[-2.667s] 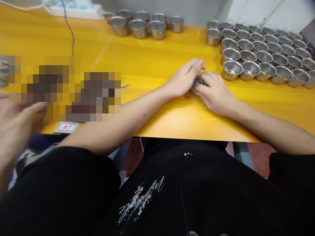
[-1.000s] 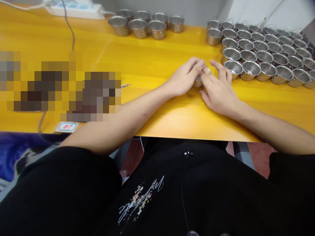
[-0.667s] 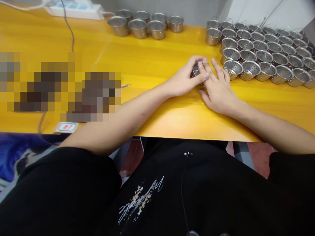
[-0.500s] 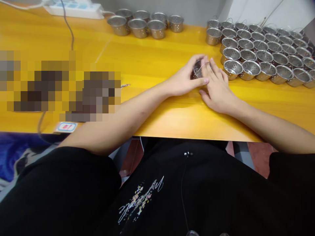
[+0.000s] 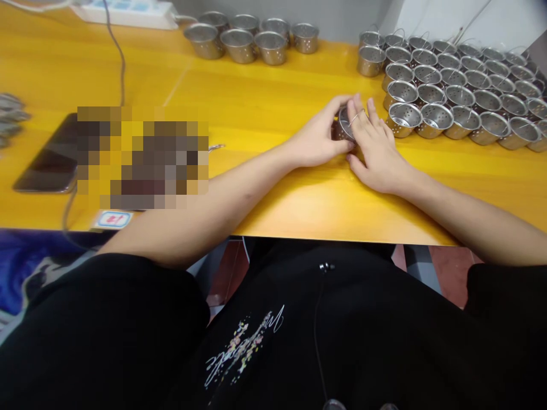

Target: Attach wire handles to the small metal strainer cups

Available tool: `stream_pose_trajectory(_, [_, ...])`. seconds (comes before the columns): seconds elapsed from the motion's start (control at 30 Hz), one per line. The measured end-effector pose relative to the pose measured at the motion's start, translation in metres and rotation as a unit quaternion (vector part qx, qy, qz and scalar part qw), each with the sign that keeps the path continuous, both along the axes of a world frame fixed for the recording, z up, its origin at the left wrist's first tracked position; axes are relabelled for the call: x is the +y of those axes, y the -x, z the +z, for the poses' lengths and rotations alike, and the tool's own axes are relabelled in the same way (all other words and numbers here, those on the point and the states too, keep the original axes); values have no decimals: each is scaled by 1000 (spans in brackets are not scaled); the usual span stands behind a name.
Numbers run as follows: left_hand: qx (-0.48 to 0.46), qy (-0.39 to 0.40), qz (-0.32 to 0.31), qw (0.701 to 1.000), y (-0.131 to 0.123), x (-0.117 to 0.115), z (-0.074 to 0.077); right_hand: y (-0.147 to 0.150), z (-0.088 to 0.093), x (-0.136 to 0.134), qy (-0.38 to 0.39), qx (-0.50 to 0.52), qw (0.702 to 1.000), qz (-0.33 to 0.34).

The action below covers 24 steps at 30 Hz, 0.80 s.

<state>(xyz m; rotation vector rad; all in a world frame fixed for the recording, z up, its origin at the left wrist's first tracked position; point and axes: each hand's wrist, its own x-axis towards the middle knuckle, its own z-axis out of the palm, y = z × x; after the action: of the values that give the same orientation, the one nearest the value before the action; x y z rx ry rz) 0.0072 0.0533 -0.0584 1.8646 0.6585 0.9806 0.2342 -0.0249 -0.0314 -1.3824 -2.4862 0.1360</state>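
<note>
A small perforated steel strainer cup (image 5: pixel 342 124) lies tilted on the yellow table (image 5: pixel 265 108) between both of my hands. My left hand (image 5: pixel 316 139) curls round its left side, thumb below and fingers over the top. My right hand (image 5: pixel 376 154) lies against its right side, with its fingertips on the cup's thin wire handle (image 5: pixel 355 117). The cup's lower part is hidden by my fingers. Just to the right stands a block of several like cups (image 5: pixel 453 94) in rows.
A second group of steel cups (image 5: pixel 252 40) stands at the back centre, beside a white power strip (image 5: pixel 128 10) with a cable. A dark phone (image 5: pixel 49 156) lies at the left, next to a blurred patch. The table's front edge runs above my lap.
Another person's hand at the left edge has gone. My hands have shifted the cup away from me and turned it on its side; my right fingers have closed onto its wire handle.
</note>
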Motion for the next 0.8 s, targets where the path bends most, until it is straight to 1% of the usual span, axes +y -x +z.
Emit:
stream_pose_trajectory(0.27, [-12,8,49,999,-4,5,-1,-1,-5,3,-10,1,1000,-13])
stream_pose_trajectory(0.47, [-15,12,54,998,-4,5,-2,2,3,1,8,-42,998,-36])
stream_pose_trajectory(0.53, [-15,17,47,999,-3,6,-1,2,6,0,13,-47,998,-32])
stream_pose_trajectory(0.67, [-20,25,12,999,0,7,2,1,7,0,13,-24,1000,-2])
stream_pose_trajectory(0.8, [-28,34,-3,999,-1,1,6,0,4,0,-1,-30,1000,-5])
